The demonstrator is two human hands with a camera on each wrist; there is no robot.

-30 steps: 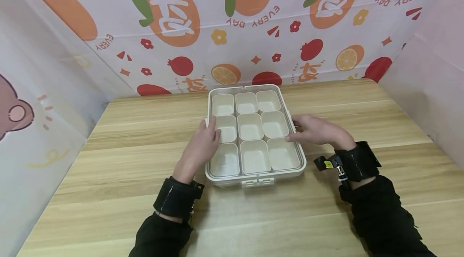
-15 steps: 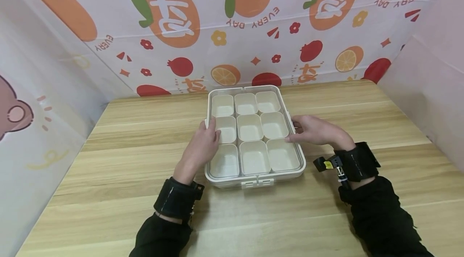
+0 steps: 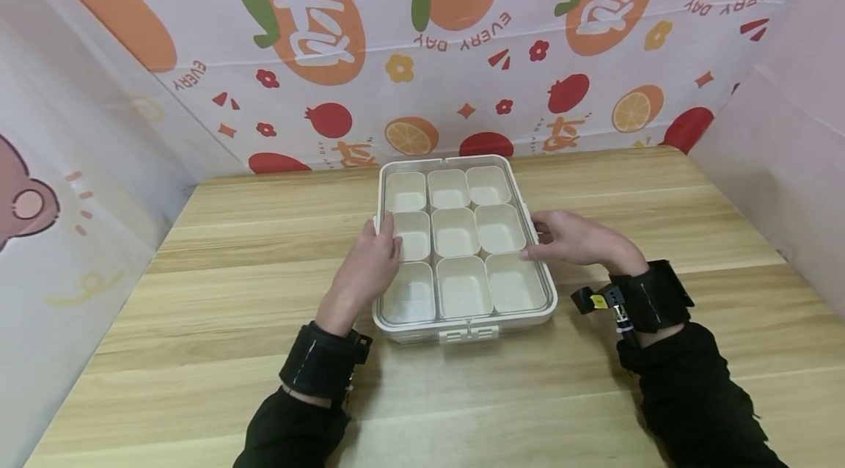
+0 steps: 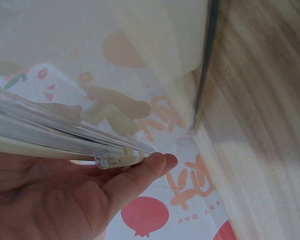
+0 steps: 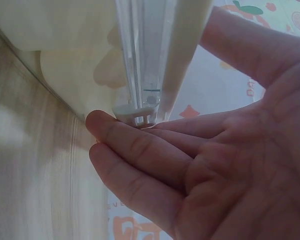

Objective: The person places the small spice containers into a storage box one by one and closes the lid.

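A cream storage box with a clear lid stands on the table, several square cups showing through the lid in rows. My left hand grips its left edge, thumb over the lid; in the left wrist view the fingers touch a side latch. On the opposite edge my right hand rests its thumb on the lid rim. Its other fingers reach under the right side latch, seen in the right wrist view. A front latch faces me, untouched. No contents are visible in the cups.
The wood-grain table extends around the box on all sides. A fruit-printed cloth hangs right behind the table's back edge. Pale cloth walls rise at the left and right.
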